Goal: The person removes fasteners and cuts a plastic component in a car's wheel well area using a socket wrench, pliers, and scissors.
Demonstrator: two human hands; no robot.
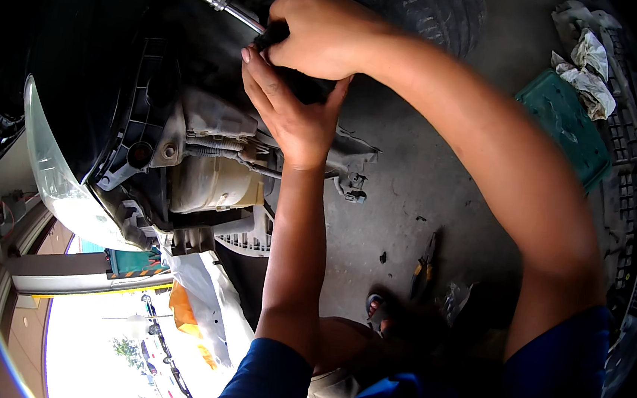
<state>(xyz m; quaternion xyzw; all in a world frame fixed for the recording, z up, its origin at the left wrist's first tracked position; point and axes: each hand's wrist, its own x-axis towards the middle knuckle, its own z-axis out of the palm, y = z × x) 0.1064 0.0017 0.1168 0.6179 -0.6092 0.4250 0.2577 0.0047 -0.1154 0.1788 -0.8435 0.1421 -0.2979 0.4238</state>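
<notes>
My right hand (pixel 320 34) is closed around the dark end of a socket wrench (pixel 225 4). Its chrome shaft and socket stick out to the upper left, toward the dark wheel-side area of a car. Just below, my left hand (pixel 288 114) curls up against the same tool. Its fingertips sit by the black part where the chrome shaft begins, and its thumb reaches up to my right hand. Most of the tool's dark body is hidden between my hands. The socket's tip lies in shadow, and I cannot tell whether it touches anything.
Left of my arms is the car's opened front corner, with a headlight (pixel 72 187), a pale plastic reservoir (pixel 219 180) and a hanging connector (pixel 353 190). Pliers (pixel 424 267) lie on the grey floor. At right are a green case (pixel 563 128), crumpled paper (pixel 591 78) and a tire (pixel 438 14) at top.
</notes>
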